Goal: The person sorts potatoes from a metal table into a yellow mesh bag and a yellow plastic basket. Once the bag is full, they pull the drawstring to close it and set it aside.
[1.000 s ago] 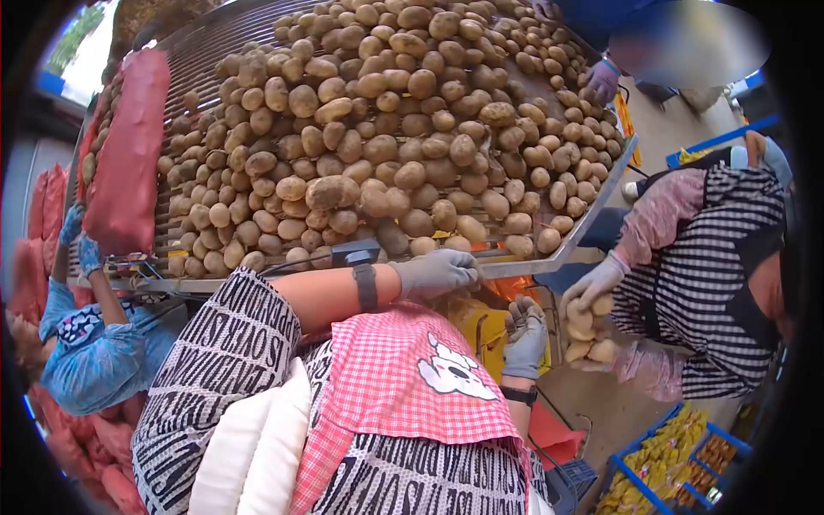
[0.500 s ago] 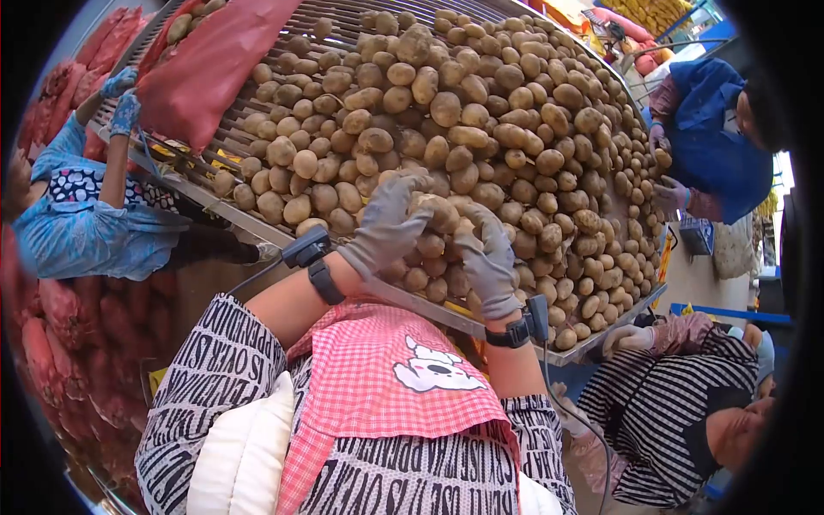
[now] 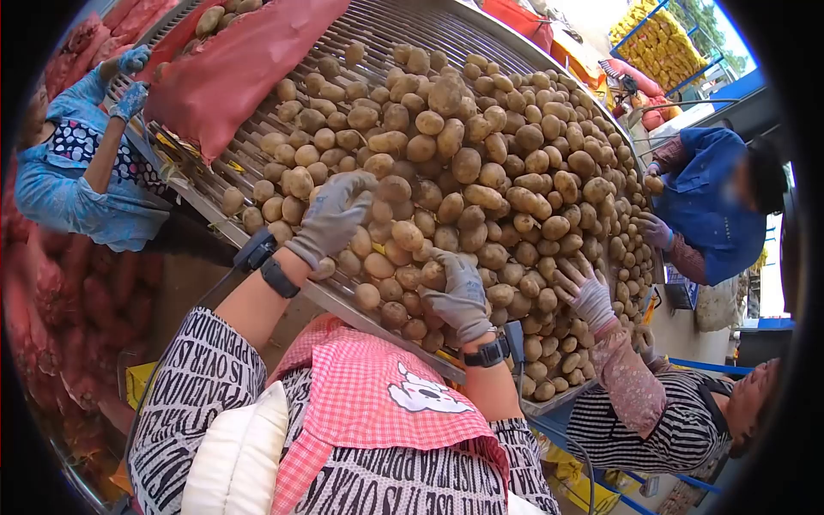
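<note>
Covering most of the slatted table (image 3: 386, 30): one big heap of potatoes (image 3: 484, 196), running up to the near rim. Left hand (image 3: 335, 219) above the near side, gloved fingers curled; can't tell if anything's pinched in them. Right hand (image 3: 459, 296) near the rim, fingers bent against a potato (image 3: 433, 275); can't tell whether it's gripped. Striped-top co-worker's hand (image 3: 590, 296) spread on the heap. Red bag (image 3: 245, 73) on the table's left end, potatoes showing at its opening, light-blue-sleeved co-worker's hands (image 3: 129, 101) at its edge. Full red sacks (image 3: 51, 318) piled lower left, contents unclear. Upper right, yellow sacks (image 3: 645, 43) stacked in a blue-framed rack (image 3: 693, 75), contents too small to tell.
</note>
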Demonstrator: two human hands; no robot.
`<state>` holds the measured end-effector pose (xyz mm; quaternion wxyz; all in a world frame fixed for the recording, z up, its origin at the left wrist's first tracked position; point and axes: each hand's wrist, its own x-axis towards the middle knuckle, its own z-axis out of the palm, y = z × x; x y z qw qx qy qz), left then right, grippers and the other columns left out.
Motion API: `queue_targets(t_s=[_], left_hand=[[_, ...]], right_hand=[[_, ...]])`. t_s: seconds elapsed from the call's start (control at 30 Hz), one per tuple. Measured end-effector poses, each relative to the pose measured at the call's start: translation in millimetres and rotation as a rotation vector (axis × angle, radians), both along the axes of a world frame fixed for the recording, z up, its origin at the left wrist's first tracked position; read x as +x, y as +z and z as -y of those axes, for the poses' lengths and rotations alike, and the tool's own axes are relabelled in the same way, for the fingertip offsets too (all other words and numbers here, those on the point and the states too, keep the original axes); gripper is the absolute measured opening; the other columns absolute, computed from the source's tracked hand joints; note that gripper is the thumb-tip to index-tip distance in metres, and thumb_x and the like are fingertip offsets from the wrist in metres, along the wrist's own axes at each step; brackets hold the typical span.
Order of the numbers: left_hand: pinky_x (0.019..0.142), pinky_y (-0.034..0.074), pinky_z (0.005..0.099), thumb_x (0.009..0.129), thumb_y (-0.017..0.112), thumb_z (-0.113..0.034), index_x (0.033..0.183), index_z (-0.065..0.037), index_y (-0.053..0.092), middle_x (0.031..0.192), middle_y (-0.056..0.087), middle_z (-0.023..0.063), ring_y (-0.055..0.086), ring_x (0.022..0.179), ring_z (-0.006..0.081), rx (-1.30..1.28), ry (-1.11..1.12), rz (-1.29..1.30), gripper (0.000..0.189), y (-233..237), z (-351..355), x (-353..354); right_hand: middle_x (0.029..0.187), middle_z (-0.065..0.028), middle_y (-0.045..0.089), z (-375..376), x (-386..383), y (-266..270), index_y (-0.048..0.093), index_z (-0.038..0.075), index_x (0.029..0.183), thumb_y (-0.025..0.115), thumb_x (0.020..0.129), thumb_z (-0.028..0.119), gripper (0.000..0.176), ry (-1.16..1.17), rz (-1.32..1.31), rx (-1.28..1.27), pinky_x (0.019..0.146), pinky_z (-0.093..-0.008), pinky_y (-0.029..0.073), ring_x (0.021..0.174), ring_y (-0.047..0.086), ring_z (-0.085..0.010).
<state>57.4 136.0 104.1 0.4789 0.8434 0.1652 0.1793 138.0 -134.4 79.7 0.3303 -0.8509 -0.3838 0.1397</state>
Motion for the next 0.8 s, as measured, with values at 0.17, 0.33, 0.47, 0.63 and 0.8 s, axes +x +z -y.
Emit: queue_targets(t_s=[0.17,0.33,0.47,0.63,0.8], left_hand=[[0.108,0.042,0.0415,0.085,0.075,-0.025,0.129,-0.007,0.059,0.131,0.057,0.0172,0.053,0.124,0.0335,0.327,-0.132,0.019,0.050,46,-20,109],[0.108,0.042,0.0448,0.069,0.082,-0.025,0.145,-0.019,0.041,0.141,0.043,0.0234,0.049,0.126,0.0408,0.481,-0.153,-0.450,0.087,12,-13,185],[0.104,0.045,0.0459,0.066,0.076,-0.013,0.144,-0.022,0.040,0.142,0.037,0.0241,0.052,0.120,0.0441,0.572,-0.069,-0.336,0.086,-11,4,184],[0.099,0.048,0.0450,0.066,0.074,-0.010,0.139,-0.021,0.046,0.135,0.044,0.0226,0.057,0.114,0.0444,0.513,-0.287,-0.285,0.079,4,7,167],[0.087,0.051,0.0312,0.070,0.062,0.000,0.138,-0.013,0.050,0.124,0.055,0.0131,0.059,0.100,0.0217,-0.215,-0.582,-0.484,0.071,9,-12,169]], right_hand=[[0.115,-0.0189,0.066,13,-9,20,0.060,0.006,0.126,0.082,0.073,0.037,0.065,-0.151,-0.341,-0.037,0.096,-0.0413,0.048,0.109,0.061,-0.0353],[0.117,-0.0196,0.067,25,-21,-8,0.060,0.001,0.126,0.068,0.088,0.046,0.060,-0.221,-0.284,0.091,0.096,-0.0394,0.048,0.111,0.063,-0.0344],[0.115,-0.0184,0.067,27,-14,-20,0.062,0.000,0.123,0.063,0.094,0.036,0.046,-0.224,-0.321,0.182,0.095,-0.0382,0.049,0.108,0.064,-0.0318],[0.116,-0.0169,0.066,2,19,-12,0.062,-0.002,0.121,0.062,0.096,0.019,0.033,-0.509,-0.364,0.469,0.096,-0.0353,0.049,0.107,0.063,-0.0279],[0.121,-0.0167,0.064,-48,111,17,0.060,0.001,0.125,0.068,0.089,0.025,0.044,-0.424,0.063,0.342,0.100,-0.0406,0.047,0.113,0.060,-0.0319]])
